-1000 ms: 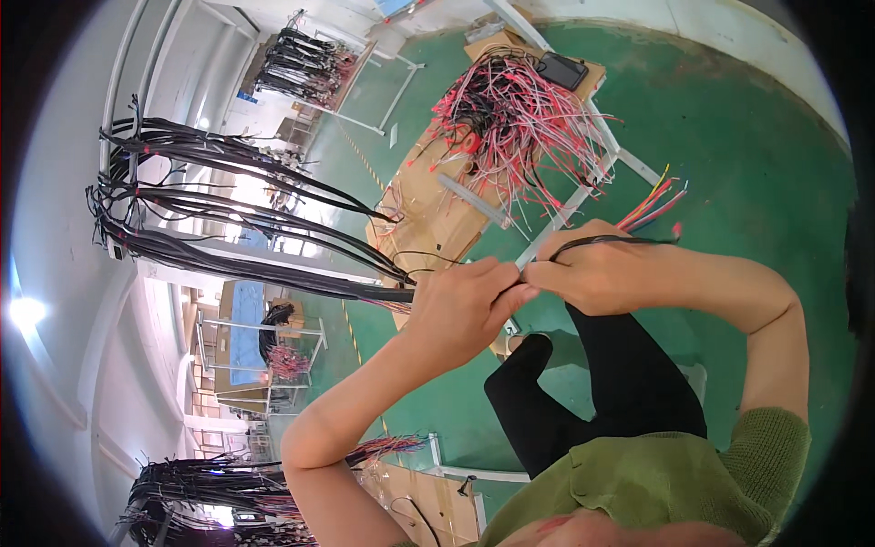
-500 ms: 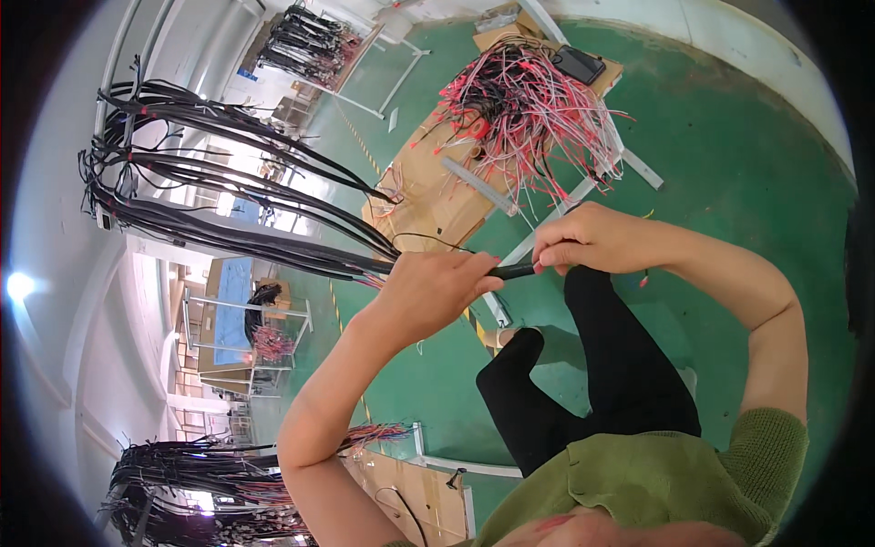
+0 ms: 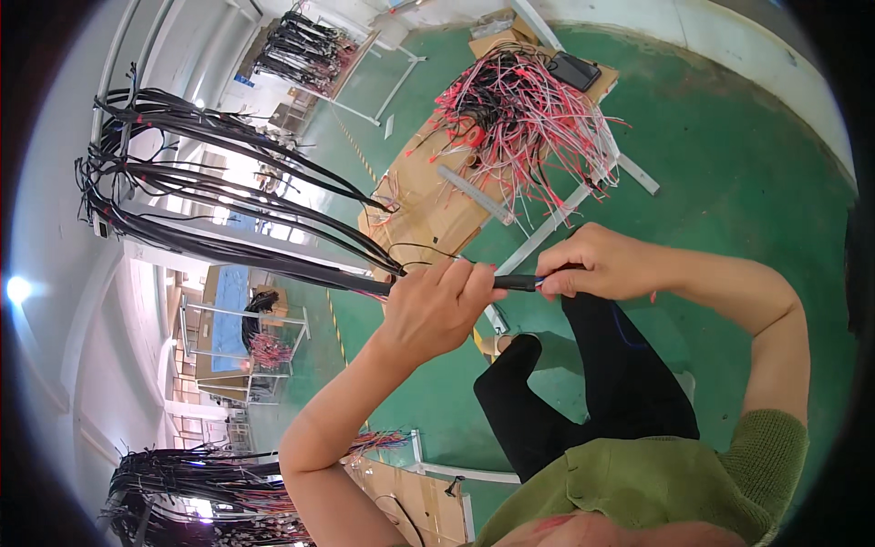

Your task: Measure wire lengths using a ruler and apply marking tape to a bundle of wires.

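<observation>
My left hand (image 3: 439,305) is wrapped round a black cable sleeve (image 3: 518,283), its fingers closed over the top. From its far end the sleeve runs on toward the long black cable bundles (image 3: 264,260) at the left. My right hand (image 3: 606,264) pinches at the sleeve's other end, thumb against fingers. A bit of blue shows at that end, beside the right fingertips. A thin blue wire (image 3: 627,330) curves over my black trouser leg below the right hand. What exactly lies inside the right fingers is mostly hidden.
Ahead, a wooden-topped table (image 3: 415,196) carries a heap of red, white and black wires (image 3: 529,118) and a dark flat case (image 3: 574,70). Its white metal frame (image 3: 551,228) reaches close to my hands. More black cable bundles (image 3: 182,479) hang at the lower left.
My right hand has shifted slightly down and rightward, and more of the sleeve shows between the hands. My left fingers have re-settled on it. The blue wire over the trouser leg now shows.
</observation>
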{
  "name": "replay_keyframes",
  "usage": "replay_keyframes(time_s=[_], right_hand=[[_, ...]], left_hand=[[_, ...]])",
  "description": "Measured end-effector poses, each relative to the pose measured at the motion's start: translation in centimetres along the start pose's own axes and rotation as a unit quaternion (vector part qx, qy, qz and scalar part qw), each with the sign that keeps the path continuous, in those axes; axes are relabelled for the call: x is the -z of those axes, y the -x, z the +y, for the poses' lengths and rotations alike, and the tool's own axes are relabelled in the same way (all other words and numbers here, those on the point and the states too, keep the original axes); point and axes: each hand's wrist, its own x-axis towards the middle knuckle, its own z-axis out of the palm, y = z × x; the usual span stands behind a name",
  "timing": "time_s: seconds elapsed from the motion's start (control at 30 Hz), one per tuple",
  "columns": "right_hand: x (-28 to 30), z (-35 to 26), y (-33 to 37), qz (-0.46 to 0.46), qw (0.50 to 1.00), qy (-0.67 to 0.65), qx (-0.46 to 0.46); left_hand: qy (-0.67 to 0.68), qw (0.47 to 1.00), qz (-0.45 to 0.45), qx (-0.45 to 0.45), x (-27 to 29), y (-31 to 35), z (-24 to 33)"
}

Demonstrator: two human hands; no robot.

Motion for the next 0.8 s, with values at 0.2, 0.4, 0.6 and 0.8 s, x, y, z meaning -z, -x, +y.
replay_keyframes(time_s=[0.2,0.4,0.6,0.8], right_hand=[[-1.7,0.1,-0.1,0.297,0.872,0.293,0.256],[-0.9,-1.5,-1.0,0.263,0.747,0.499,0.353],[0.4,-1.8,-1.8,0.177,0.898,0.349,0.200],[2.1,-2.2,-1.8,0.080,0.994,0.068,0.029]], left_hand=[[0.369,0.877,-0.235,0.196,3.0,-1.5,-0.6],[0.536,0.726,-0.326,0.282,4.7,-1.7,-1.8],[-0.001,0.999,0.025,0.031,1.3,0.3,0.1],[-0.166,0.980,0.107,0.006,0.3,0.4,-0.2]])
